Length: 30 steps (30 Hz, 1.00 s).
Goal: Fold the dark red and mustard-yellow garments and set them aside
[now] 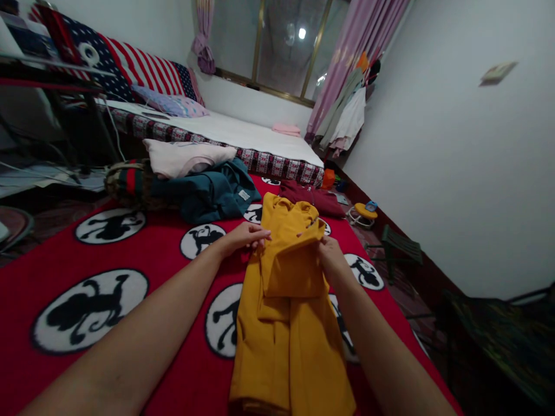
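Observation:
A mustard-yellow garment [290, 323] lies lengthwise on the red blanket [173, 271], its far part folded back toward me. My left hand [245, 236] pinches the left edge of that fold. At the fold's right corner, my right hand [330, 254] grips the cloth. Both forearms reach in from the bottom of the view.
A teal garment [212, 193], a pale pink one [186, 157] and a striped one [130, 179] are piled at the far left. A maroon garment [312, 196] lies beyond the yellow one. A mattress [243, 133] lies behind. A green stool [399, 245] stands on the right floor.

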Each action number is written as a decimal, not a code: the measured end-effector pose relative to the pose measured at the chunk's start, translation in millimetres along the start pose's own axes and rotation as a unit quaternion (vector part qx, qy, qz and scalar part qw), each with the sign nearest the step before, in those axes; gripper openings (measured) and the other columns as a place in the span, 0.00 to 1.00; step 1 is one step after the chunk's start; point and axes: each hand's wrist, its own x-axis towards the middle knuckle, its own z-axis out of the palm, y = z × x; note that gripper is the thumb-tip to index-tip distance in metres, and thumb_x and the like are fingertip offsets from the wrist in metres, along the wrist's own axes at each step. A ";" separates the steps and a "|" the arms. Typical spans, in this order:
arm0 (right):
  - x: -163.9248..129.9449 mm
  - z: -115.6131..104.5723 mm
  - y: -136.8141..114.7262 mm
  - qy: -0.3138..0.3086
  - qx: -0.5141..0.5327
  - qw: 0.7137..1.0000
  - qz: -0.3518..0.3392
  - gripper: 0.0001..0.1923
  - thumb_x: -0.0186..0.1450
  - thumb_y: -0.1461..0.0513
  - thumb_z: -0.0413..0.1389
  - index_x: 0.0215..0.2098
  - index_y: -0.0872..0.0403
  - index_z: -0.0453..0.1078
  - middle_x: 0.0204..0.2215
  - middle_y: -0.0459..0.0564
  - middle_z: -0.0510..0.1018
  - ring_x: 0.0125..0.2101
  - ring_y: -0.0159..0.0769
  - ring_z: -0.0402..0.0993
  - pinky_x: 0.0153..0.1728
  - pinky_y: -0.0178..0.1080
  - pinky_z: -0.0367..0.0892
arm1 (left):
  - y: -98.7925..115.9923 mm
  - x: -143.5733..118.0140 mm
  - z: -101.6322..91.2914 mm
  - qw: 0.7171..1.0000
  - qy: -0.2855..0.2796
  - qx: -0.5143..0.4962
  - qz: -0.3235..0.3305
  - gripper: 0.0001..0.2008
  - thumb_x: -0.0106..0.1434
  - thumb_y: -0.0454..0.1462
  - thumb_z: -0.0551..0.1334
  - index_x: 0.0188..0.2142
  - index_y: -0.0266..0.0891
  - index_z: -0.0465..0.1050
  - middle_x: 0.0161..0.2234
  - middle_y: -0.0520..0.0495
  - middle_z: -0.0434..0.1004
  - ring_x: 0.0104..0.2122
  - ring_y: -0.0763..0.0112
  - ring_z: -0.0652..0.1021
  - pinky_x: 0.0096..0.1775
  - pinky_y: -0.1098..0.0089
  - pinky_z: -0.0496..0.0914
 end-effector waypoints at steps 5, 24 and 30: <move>13.0 -10.7 31.7 0.067 -0.061 0.994 0.054 0.27 0.52 0.55 0.62 0.48 0.54 0.68 0.32 0.50 0.79 0.34 0.40 0.77 0.34 0.39 0.71 | 17.3 -7.4 -5.9 0.993 -0.092 0.035 -0.065 0.33 0.52 0.62 0.61 0.34 0.32 0.79 0.25 0.45 0.77 0.20 0.78 0.66 0.22 0.75 0.58; -11.1 -30.2 -11.1 -0.163 -0.465 0.869 -0.043 0.10 0.58 0.60 0.57 0.33 0.56 0.79 0.27 0.49 0.80 0.26 0.33 0.71 0.25 0.33 0.59 | 75.8 -28.8 53.2 0.891 -0.136 0.432 0.038 0.17 0.57 0.48 0.63 0.27 0.35 0.79 0.19 0.51 0.71 0.20 0.74 0.67 0.23 0.73 0.56; -4.0 -24.1 10.3 -0.023 -0.546 0.832 -0.098 0.06 0.59 0.61 0.56 0.32 0.50 0.76 0.29 0.49 0.80 0.30 0.38 0.73 0.30 0.36 0.60 | 28.6 -16.7 93.3 0.887 0.018 0.430 0.167 0.30 0.62 0.52 0.59 0.59 0.38 0.67 0.59 0.36 0.66 0.56 0.53 0.70 0.54 0.60 0.64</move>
